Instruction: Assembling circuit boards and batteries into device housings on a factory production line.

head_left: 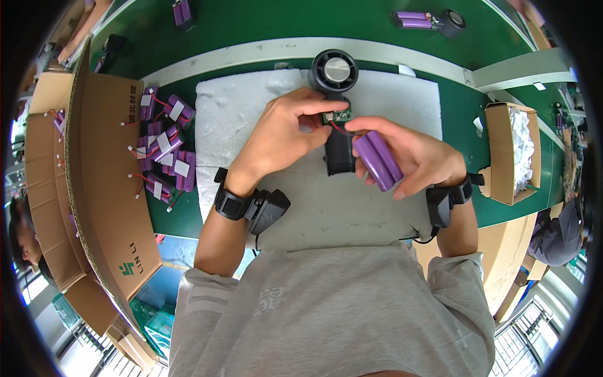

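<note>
A black handheld fan (335, 69) lies in front of me, its round head pointing away and its hollow handle (340, 157) toward me. Between head and handle a small green circuit board (341, 117) is exposed. My left hand (286, 132) is closed around that board, index finger on its far side and thumb on its near side. In my right hand (418, 154) is a purple two-cell battery pack (378, 161), tilted beside the handle. Its index fingertip reaches the red wire (335, 126) at the board. Whether the wire's plug is seated is hidden by my fingers.
White foam (226, 94) and a grey pad lie under the work. Several purple battery packs (164, 144) with wires sit at left beside a tall cardboard box (116, 182). A small box of white pieces (512, 154) stands right. Beyond a pale rail (251, 51) lie more fan parts (427, 22).
</note>
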The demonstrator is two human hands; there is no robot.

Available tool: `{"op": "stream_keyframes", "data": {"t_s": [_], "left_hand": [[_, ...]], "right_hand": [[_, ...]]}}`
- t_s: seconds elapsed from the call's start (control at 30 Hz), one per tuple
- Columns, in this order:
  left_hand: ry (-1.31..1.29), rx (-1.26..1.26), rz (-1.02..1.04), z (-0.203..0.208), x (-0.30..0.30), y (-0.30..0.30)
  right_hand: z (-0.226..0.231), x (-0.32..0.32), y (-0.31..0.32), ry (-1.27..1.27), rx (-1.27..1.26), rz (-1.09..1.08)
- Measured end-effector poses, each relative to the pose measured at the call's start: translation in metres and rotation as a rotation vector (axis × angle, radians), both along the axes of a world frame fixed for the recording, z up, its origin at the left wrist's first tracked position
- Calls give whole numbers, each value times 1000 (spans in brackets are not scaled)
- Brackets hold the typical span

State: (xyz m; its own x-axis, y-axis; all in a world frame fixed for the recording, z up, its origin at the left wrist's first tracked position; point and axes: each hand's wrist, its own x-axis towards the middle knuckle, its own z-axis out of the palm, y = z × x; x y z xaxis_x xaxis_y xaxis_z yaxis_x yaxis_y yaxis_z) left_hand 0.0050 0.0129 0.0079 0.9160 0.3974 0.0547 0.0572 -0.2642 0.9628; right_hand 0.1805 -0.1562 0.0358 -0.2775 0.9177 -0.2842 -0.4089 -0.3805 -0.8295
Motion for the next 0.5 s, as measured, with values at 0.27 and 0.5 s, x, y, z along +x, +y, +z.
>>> {"op": "stream_keyframes", "data": {"t_s": [0.27,0.5], "left_hand": [[43,63,62,0,-3,-2],[37,213,21,6,-3,-1]], "right_hand": [[4,3,5,-30,-69,52],[6,8,7,-305,24,15]]}}
